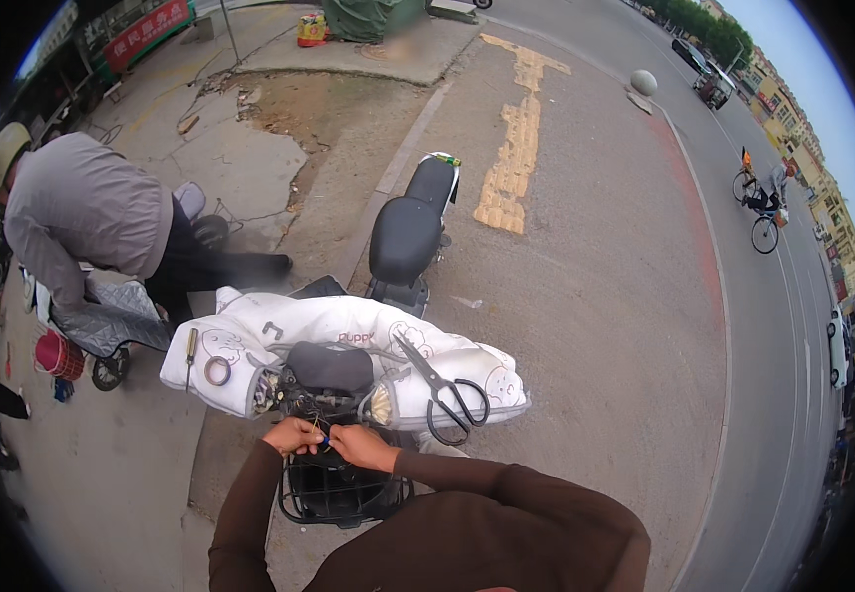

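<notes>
My left hand (294, 435) and my right hand (363, 447) meet at the front of a scooter, fingertips pinched close together. Thin wires (316, 422) run down into my left fingers. Between the fingertips shows a small blue piece (325, 444), too small to name. A white quilted handlebar cover (338, 314) drapes over the scooter's bars. On its right part lie black-handled scissors (439, 385), blades pointing up and left. A roll of tape (217, 371) and a screwdriver (190, 347) rest on its left part. Below my hands is a black wire basket (343, 513).
The scooter's black seat (406, 240) extends away from me. At left, a person in a grey jacket (92, 202) bends over beside another vehicle with a red basket (59, 355). A cyclist (771, 192) is on the road at right. A stone ball (643, 83) stands by the kerb.
</notes>
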`<state>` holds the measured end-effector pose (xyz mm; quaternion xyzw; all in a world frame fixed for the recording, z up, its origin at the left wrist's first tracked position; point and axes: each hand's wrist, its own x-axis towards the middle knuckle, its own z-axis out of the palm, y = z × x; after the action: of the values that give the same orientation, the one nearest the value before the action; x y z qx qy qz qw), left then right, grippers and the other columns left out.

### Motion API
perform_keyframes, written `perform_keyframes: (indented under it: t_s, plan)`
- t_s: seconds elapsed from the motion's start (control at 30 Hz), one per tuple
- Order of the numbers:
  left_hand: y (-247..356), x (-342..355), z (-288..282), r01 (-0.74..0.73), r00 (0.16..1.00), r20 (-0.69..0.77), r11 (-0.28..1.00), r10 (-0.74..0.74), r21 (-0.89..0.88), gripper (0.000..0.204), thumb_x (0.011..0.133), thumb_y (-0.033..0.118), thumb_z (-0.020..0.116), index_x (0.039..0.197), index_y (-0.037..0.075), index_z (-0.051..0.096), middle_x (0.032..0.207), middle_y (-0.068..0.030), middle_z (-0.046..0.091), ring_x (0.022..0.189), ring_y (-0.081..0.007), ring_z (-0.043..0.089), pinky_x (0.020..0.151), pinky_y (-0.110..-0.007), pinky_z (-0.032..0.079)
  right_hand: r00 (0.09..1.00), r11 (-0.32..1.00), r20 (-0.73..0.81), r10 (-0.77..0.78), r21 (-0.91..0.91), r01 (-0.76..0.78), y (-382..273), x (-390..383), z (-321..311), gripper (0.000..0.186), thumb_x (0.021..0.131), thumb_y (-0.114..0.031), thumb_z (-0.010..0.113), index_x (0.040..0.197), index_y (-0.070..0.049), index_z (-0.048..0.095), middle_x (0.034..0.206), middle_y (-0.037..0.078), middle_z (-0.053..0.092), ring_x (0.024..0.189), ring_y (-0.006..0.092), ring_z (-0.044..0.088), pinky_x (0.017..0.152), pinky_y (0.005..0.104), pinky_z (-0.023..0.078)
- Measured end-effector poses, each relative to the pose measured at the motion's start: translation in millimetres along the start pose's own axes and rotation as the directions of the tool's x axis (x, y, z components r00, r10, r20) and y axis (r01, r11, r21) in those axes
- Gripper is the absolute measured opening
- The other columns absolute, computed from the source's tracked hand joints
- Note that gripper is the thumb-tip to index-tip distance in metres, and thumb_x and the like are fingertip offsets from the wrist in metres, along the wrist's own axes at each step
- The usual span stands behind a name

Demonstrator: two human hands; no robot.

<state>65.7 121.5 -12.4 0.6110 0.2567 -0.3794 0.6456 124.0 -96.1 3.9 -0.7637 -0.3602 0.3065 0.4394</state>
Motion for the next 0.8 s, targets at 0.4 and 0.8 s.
perform_keyframes:
  t_s: [0.4, 0.8]
  plan:
    - [-0.1, 3.0, -0.3, 0.036, 0.999, -0.024, 0.993, -0.039, -0.115, 0.011, 0.082, 0.013, 0.074, 0.08, 0.005, 0.066, 0.061, -0.002, 0.059, 0.048, -0.0067, 0.05, 0.04, -0.019, 0.031, 0.999, 0.998, 0.012, 0.048, 0.046, -0.049, -0.3, 0.4, 0.0, 0.016, 0.089, -0.018, 0.058, 0.088, -0.002, 0.058, 0.074, 0.02, 0.061, 0.076, 0.0401, 0.062, 0.065, 0.0465, 0.047]
    - [-0.1, 6.5, -4.5, 0.05, 0.999, 0.017, 0.996, -0.049, -0.078, 0.018, 0.077, 0.013, 0.078, 0.072, 0.006, 0.062, 0.055, -0.0015, 0.052, 0.044, -0.0074, 0.041, 0.04, -0.023, 0.025, 0.999, 0.994, -0.007, 0.054, 0.091, -0.053, 6.4, 12.7, 17.2, 0.019, 0.089, -0.019, 0.062, 0.088, 0.0, 0.062, 0.063, 0.014, 0.06, 0.053, 0.0215, 0.056, 0.053, 0.0348, 0.043]
